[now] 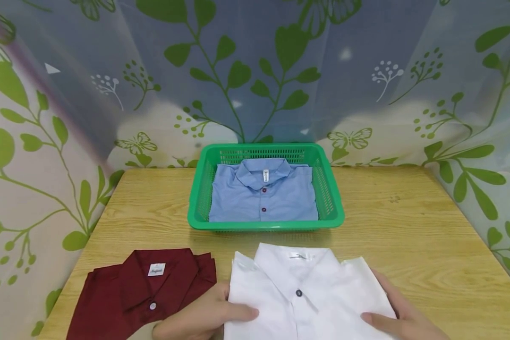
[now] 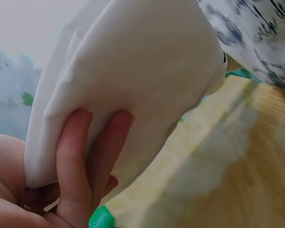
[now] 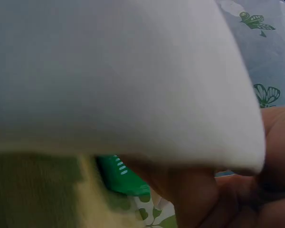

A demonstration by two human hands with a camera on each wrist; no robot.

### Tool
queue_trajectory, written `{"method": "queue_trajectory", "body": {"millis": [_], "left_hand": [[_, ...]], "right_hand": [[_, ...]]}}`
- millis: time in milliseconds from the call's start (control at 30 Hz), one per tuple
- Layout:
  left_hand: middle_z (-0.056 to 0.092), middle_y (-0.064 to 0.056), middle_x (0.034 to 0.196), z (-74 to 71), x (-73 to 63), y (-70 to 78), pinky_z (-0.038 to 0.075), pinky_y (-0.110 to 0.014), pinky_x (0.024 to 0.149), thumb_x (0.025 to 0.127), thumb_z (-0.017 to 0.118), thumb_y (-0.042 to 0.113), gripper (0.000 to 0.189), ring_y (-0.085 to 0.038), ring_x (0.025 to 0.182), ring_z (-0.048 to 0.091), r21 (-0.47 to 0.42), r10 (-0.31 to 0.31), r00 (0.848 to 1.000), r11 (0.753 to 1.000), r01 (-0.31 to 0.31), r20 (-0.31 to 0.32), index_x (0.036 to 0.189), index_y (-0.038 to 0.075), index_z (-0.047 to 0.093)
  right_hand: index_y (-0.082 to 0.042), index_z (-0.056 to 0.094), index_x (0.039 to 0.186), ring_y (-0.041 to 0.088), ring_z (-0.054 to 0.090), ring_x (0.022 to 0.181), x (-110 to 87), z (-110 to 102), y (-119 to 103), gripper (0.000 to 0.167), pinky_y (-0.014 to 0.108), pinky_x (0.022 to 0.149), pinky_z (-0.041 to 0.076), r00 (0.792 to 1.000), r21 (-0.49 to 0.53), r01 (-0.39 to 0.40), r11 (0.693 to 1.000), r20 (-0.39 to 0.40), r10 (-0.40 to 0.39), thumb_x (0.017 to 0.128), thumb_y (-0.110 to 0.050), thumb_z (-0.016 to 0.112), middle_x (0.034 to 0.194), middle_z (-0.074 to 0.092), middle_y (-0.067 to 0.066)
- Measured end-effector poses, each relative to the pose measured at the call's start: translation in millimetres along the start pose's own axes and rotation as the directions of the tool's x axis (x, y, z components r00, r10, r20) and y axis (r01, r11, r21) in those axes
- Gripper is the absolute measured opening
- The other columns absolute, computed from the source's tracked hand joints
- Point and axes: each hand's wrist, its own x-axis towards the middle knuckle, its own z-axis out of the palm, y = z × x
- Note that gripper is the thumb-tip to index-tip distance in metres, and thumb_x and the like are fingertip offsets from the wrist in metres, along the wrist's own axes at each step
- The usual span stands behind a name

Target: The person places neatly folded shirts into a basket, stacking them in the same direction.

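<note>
A folded white shirt with a dark button is held up above the table by both hands, one at each side. My left hand grips its left edge, thumb on top; in the left wrist view the fingers press against the underside. On the other side my right hand pinches the edge, thumb over the front and fingers beneath. In the right wrist view the white cloth covers much of the frame. A folded dark red shirt lies on the table, partly behind my left hand.
Beyond the white shirt stands a green plastic basket with a folded blue shirt lying in it. The wooden table ends at a leaf-patterned curtain at the back and sides.
</note>
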Motion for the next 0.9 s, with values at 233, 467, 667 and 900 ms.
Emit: {"method": "queue_trajectory", "body": {"millis": [233,467,667,900], "left_hand": [[0.069,-0.014,0.112,-0.2,-13.4,29.9,0.056,-0.038,0.083,0.092,0.065,0.006,0.032,-0.024,0.099,0.069,0.047,0.096,0.995,0.994,-0.097,0.004,0.122,-0.005,0.061],[0.069,-0.012,0.11,-6.2,-11.6,63.8,0.057,-0.04,0.081,0.094,0.067,0.014,0.032,-0.023,0.098,0.069,0.076,0.116,0.987,0.991,-0.108,-0.108,0.122,-0.001,0.061],[0.067,-0.011,0.116,-23.2,0.5,91.7,0.055,-0.04,0.085,0.099,0.063,0.02,0.037,-0.023,0.102,0.069,0.0,0.121,0.986,0.993,-0.122,-0.112,0.129,0.002,0.053],[0.064,-0.008,0.117,-37.2,23.9,115.1,0.055,-0.037,0.086,0.102,0.057,0.019,0.033,-0.02,0.102,0.068,0.027,0.191,0.972,0.982,-0.189,-0.135,0.13,0.003,0.049]], "right_hand": [[-0.03,-0.004,0.16,0.024,0.06,0.115,-2.8,1.9,-29.7,0.089,0.041,0.089,0.053,0.999,0.06,-0.016,0.998,-0.029,0.018,0.1,-0.013,0.06,0.145,0.045,0.008],[-0.032,0.002,0.16,0.039,0.064,0.108,3.0,9.6,-67.1,0.081,0.06,0.08,0.053,0.981,0.163,0.192,0.968,-0.026,-0.191,0.102,-0.004,0.051,0.134,0.057,0.003],[-0.025,0.004,0.161,0.037,0.068,0.101,28.3,7.9,-108.1,0.081,0.06,0.073,0.054,0.96,0.092,0.273,0.958,-0.085,-0.266,0.101,-0.007,0.056,0.133,0.057,0.004],[-0.024,0.01,0.16,0.029,0.072,0.09,63.9,-4.2,-143.1,0.081,0.051,0.069,0.057,0.963,0.056,0.225,0.973,-0.162,-0.214,0.099,-0.018,0.063,0.116,0.067,0.001]]}}
